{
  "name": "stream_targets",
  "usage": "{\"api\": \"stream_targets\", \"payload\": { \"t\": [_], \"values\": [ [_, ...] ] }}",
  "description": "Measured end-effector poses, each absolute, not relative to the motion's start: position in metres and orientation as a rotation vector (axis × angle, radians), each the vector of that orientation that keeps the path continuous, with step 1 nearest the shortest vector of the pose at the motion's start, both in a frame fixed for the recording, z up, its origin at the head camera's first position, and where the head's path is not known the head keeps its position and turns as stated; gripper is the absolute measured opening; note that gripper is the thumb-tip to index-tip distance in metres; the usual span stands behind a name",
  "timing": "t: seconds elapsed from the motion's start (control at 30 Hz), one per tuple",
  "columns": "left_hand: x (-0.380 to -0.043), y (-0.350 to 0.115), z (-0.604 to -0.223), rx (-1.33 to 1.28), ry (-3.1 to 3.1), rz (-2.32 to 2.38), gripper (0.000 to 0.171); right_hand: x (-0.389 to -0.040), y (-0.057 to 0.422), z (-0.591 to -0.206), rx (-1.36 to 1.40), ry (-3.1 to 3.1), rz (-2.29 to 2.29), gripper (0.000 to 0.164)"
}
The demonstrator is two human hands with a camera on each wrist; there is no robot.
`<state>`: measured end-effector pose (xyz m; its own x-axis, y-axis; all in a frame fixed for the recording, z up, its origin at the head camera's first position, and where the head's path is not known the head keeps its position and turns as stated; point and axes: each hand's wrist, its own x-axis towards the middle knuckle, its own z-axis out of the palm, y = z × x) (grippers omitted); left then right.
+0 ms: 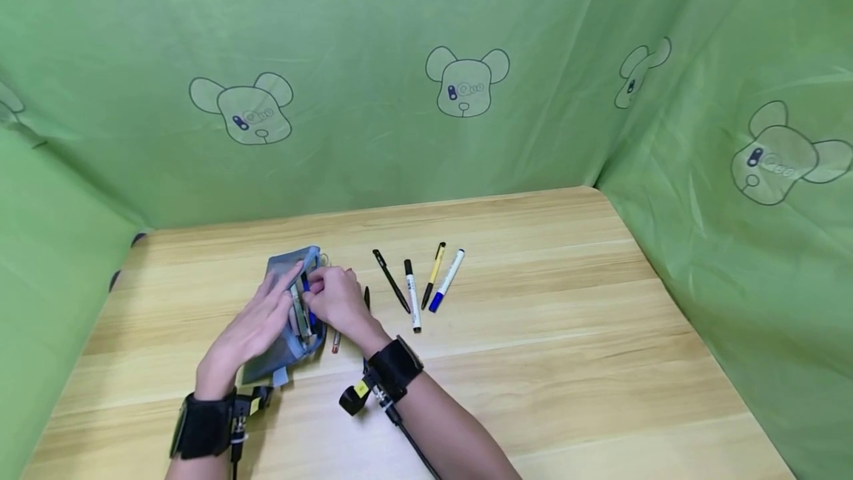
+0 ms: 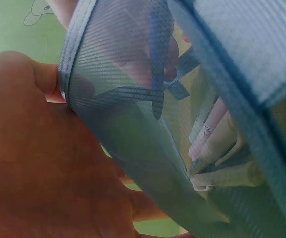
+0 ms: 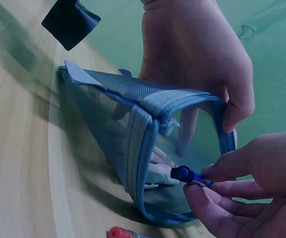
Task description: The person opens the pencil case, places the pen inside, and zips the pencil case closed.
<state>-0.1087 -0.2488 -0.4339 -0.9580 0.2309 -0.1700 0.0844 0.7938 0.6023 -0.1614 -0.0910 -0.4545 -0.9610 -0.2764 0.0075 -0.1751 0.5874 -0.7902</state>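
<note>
A blue mesh pencil case (image 1: pixel 263 365) stands tilted on the left of the table, its zipped mouth facing right. My left hand (image 1: pixel 256 324) grips the case by its edge, with the thumb at the rim of the mouth in the right wrist view. My right hand (image 1: pixel 340 306) pinches a blue pen (image 3: pixel 195 178) between thumb and fingers at the mouth. The pen's dark end points into the case. Several light-coloured pens (image 2: pixel 217 129) lie inside, visible through the mesh in the left wrist view.
Right of the hands lie a black pen (image 1: pixel 392 281), a black-capped white marker (image 1: pixel 412 296), a yellow-and-black pen (image 1: pixel 435 275) and a blue-capped white marker (image 1: pixel 447 280). A red-ended pen (image 3: pixel 120 232) lies beside the case. Green curtains (image 1: pixel 373 161) border the wooden table (image 1: pixel 566 361).
</note>
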Motion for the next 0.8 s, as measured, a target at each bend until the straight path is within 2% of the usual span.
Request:
{"api": "stream_targets", "payload": {
  "t": [0.37, 0.63, 0.8],
  "values": [
    [-0.108, -0.251, -0.434, 0.262, 2.750, 0.925, 0.058, -0.159, -0.095, -0.455, -0.357, 2.504, -1.442, 0.022],
    [-0.109, -0.251, -0.433, 0.261, 2.752, 0.917, 0.058, -0.161, -0.082, -0.455, -0.358, 2.499, -1.503, 0.030],
    [-0.109, -0.250, -0.433, 0.258, 2.749, 0.919, 0.058, -0.163, -0.067, -0.454, -0.394, 2.538, -1.475, 0.026]
  ]
}}
